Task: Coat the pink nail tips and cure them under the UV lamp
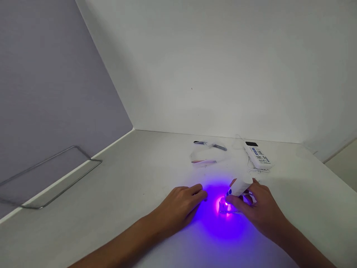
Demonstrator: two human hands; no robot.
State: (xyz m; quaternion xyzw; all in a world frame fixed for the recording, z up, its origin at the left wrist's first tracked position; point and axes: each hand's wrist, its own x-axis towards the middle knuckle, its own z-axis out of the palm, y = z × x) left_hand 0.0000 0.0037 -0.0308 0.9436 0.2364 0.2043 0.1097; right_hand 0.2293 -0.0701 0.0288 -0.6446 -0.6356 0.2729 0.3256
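My right hand is closed around a white handheld ultraviolet lamp with dark blue buttons. It is tilted, its lit end low over the table. Bright violet light falls on a small item under the lamp; the glare hides its kind. My left hand rests on the table left of the glow, fingers curled in. Whatever those fingers hold, if anything, is hidden.
On the white table lie a white box-shaped device with a dark panel and a thin cord, a thin pinkish stick and a small grey packet. A bent metal wire frame is at the left edge. A white wall rises behind.
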